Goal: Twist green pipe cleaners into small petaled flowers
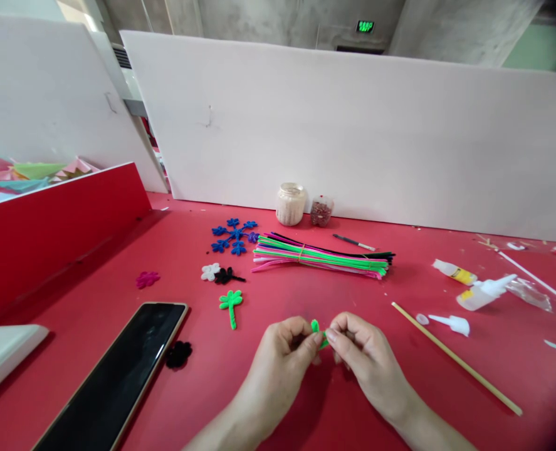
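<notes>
Between my two hands, just above the red table, is a short bent piece of green pipe cleaner (315,326). My left hand (284,354) pinches it between thumb and fingers, hiding much of it. The thumb and forefinger of my right hand (365,354) close on its other side. To the left lies a finished-looking green pipe-cleaner flower with a stem (231,305). Beyond my hands rests a banded bundle of pipe cleaners (325,255) in green, pink, black and purple.
A phone (118,376) lies at the left, beside a black flower (178,354). Farther back are a magenta flower (147,279), white flower (210,271), blue flower cluster (235,235) and jar (291,205). Right are a wooden stick (456,357) and glue bottle (479,294).
</notes>
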The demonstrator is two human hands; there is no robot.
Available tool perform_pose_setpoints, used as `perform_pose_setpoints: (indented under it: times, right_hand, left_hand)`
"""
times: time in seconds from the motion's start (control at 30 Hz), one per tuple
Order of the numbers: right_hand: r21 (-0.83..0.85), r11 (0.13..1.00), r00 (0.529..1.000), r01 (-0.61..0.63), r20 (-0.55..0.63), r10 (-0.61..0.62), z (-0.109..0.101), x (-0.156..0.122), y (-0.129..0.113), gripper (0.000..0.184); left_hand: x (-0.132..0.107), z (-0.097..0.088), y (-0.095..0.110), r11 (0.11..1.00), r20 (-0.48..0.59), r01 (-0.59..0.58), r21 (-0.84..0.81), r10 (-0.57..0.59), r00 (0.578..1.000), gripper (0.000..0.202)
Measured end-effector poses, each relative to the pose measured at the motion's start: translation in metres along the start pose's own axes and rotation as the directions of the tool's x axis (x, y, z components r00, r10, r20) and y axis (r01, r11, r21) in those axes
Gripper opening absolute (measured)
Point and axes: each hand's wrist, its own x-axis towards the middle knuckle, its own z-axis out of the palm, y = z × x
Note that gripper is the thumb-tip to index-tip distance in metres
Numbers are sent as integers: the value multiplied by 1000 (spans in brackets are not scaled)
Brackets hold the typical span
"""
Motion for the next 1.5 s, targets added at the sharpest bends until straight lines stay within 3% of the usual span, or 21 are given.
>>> perform_pose_setpoints:
  times: [0.57, 1.07, 1.23, 1.37, 1.5]
  right_hand:
    - [14, 1000, 1000, -12, 27, 11, -1, 0, 1, 26]
    - [47, 999, 1000, -13, 2, 13, -1, -2, 0, 26]
    - [18, 1000, 1000, -11, 5, 11, 2, -1, 1, 28]
    - [89, 995, 999, -36, -8, 37, 5, 0, 8, 28]
    - [142, 989, 999, -49, -13, 51, 3, -1, 8, 28]
  left_hand:
    - [0, -7, 4, 996, 112, 17, 88, -27, 993, 23]
    - [0, -5, 7, 996, 91, -20, 82, 13, 996, 27]
    - [0, -6, 6, 963, 59, -131, 234, 120, 991, 28]
    - [-2, -6, 9, 910, 85, -213, 357, 195, 977, 28]
    - [-3, -6, 9, 949, 54, -154, 274, 145, 988, 27]
